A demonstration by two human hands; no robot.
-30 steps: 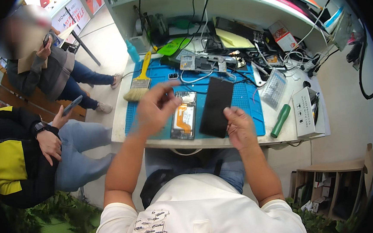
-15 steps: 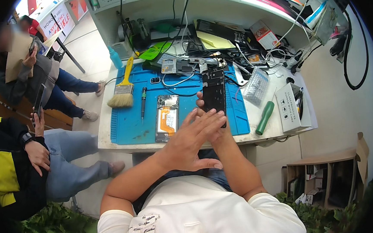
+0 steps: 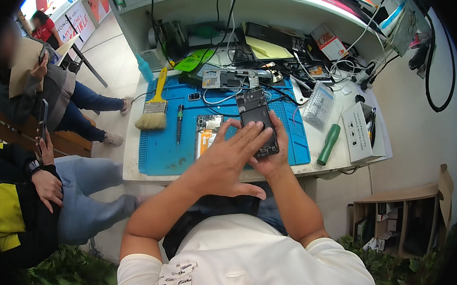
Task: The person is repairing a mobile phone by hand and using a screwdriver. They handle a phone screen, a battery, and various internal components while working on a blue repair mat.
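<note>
A dark phone panel [image 3: 254, 104] is cradled in the right hand [image 3: 277, 155] above the blue mat [image 3: 160, 153], toward its front right corner; the left hand [image 3: 224, 156], thumb spread wide, is laid across it. Just left, an open phone [image 3: 208, 125] is partly hidden. If pressed unevenly, the panel could be cracked or dropped.

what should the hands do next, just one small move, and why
Probably lift the left hand clear while the right hand supports the dark phone part: the left fingers lie across that part's middle, hiding some of it, and the left hand also blocks the lower end of the opened phone on the blue mat.
</note>
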